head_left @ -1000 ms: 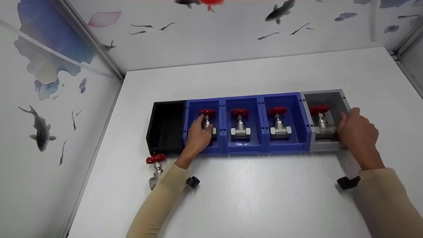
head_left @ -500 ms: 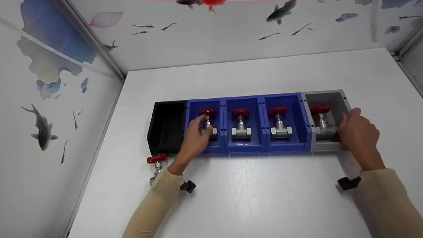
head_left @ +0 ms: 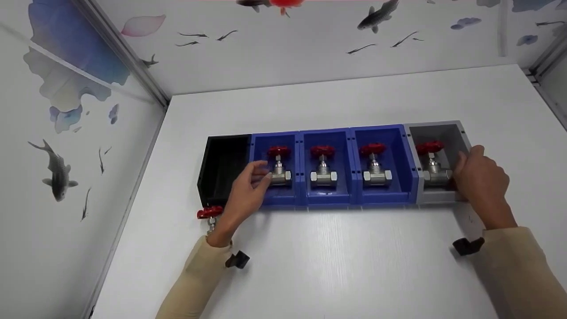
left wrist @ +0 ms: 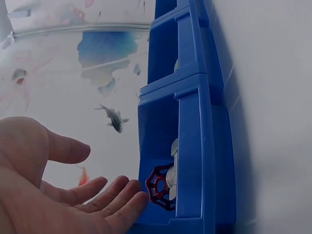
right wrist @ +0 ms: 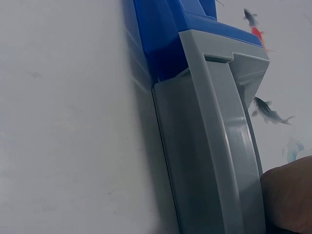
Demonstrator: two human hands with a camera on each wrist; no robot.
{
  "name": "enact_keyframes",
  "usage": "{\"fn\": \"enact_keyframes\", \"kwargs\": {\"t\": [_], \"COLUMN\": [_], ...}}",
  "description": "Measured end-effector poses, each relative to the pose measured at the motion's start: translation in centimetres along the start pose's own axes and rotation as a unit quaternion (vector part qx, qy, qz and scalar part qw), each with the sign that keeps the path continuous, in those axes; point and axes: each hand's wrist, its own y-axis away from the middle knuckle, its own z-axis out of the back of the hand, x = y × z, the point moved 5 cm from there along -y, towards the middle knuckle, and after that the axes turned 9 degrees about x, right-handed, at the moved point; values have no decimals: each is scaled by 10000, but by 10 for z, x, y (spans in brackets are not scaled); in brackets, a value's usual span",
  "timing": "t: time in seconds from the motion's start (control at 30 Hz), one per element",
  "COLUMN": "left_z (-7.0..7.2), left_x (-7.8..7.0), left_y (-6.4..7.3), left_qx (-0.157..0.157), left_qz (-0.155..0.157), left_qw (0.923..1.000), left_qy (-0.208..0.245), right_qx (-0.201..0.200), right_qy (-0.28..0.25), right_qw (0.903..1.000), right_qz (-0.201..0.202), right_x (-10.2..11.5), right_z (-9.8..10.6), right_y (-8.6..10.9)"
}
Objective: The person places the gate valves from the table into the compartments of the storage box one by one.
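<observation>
My left hand (head_left: 246,192) hovers over the front of the seam between the black bin (head_left: 223,199) and the leftmost blue bin (head_left: 277,199). Its fingers are loosely bent and hold nothing; the left wrist view shows the palm and parted fingers. Just right of its fingertips, a valve with a red handwheel (head_left: 279,166) sits upright in that blue bin. At the far right, my right hand (head_left: 482,179) grips the side wall of the grey bin (head_left: 438,196), which contains another red-wheeled valve (head_left: 432,164). In the right wrist view only part of this hand shows.
Two more blue bins hold valves, a middle one (head_left: 323,166) and a right one (head_left: 375,166). Another valve (head_left: 210,213) stands on the white table (head_left: 336,257) before the black bin, partly hidden by my left wrist. Printed walls (head_left: 310,53) border the table.
My left hand has drawn back left and toward me, away from the valve in the leftmost blue bin, which stays in place. My right hand stays at the grey bin.
</observation>
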Motion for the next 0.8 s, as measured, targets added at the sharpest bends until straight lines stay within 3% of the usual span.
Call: {"fn": "enact_keyframes", "kwargs": {"t": [0.23,0.53,0.8], "left_z": [17,46,72], "left_x": [4,11,26], "left_y": [13,31,50], "left_qx": [-166,-286,-395], "left_qz": [54,60,421], "left_qw": [9995,9991,9982], "left_qy": [-270,-291,-142], "right_qx": [-101,-79,-35], "right_qy": [-1,-40,-45], "right_qw": [9999,10000,10000], "right_qz": [43,22,24], "right_x": [1,1,1], "right_z": [-1,-1,1], "right_y": [0,2,2]}}
